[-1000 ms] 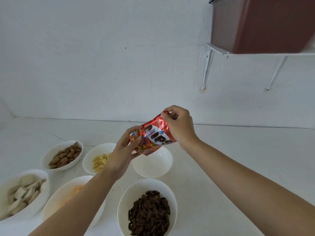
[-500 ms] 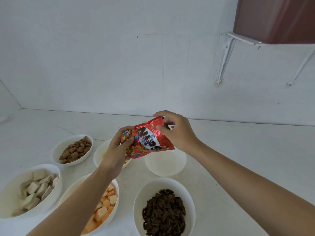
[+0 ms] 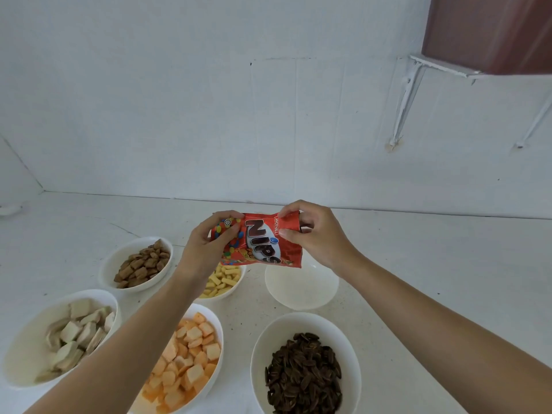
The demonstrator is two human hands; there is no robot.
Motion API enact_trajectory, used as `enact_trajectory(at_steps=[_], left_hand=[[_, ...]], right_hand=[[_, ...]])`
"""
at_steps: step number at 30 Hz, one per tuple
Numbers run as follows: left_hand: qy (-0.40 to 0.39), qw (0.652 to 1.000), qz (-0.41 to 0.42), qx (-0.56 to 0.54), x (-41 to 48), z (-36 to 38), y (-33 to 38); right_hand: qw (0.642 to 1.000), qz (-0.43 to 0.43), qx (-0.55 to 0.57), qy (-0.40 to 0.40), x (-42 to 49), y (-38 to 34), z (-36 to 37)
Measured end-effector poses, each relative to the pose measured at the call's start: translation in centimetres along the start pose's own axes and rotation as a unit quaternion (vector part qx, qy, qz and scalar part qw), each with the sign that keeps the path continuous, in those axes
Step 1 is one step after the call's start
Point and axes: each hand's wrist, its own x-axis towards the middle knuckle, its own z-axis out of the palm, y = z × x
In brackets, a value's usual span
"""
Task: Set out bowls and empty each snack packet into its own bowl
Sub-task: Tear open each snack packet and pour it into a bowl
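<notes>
A red Nips candy packet (image 3: 263, 242) hangs sideways in the air, held by both hands. My left hand (image 3: 204, 246) grips its left end and my right hand (image 3: 316, 234) pinches its right top corner. Just below the packet sits an empty white bowl (image 3: 301, 289). Around it stand white bowls holding yellow sticks (image 3: 224, 280), brown pillow snacks (image 3: 139, 265), pale cubes (image 3: 70, 333), orange cubes (image 3: 186, 357) and dark seeds (image 3: 303, 376). My left forearm covers part of the yellow and orange bowls.
All bowls rest on a white counter (image 3: 433, 279) against a white wall. A brown cabinet on a white bracket shelf (image 3: 493, 34) hangs at the upper right. The counter's right side is bare.
The packet has turned from tilted to nearly level and sits a little higher. My right hand has shifted to pinch its corner. The view has tipped further down, showing more of the bowls.
</notes>
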Motion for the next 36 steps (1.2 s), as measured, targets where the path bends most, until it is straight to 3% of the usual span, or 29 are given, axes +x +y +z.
enact_trajectory(at_steps=[6, 10, 22, 29, 36], left_hand=[[-0.01, 0.996, 0.032, 0.086, 0.3, -0.6, -0.6], [-0.009, 0.985, 0.049, 0.163, 0.5, -0.7, -0.8], [-0.019, 0.965, 0.071, 0.252, 0.4, 0.4, -0.5], [-0.005, 0.968, 0.06, 0.246, 0.6, 0.6, -0.9], [0.023, 0.977, 0.105, 0.186, 1.3, 0.2, 1.0]], right_hand=[[0.997, -0.022, -0.072, 0.021, -1.0, 1.9, 0.9], [0.998, -0.012, -0.058, 0.035, -1.3, 2.9, 1.0], [0.998, 0.045, 0.018, 0.037, -1.8, 6.2, 1.5], [0.998, 0.058, -0.002, 0.029, -1.4, 5.8, 1.6], [0.999, -0.008, 0.0, 0.052, 0.0, 3.0, 0.9]])
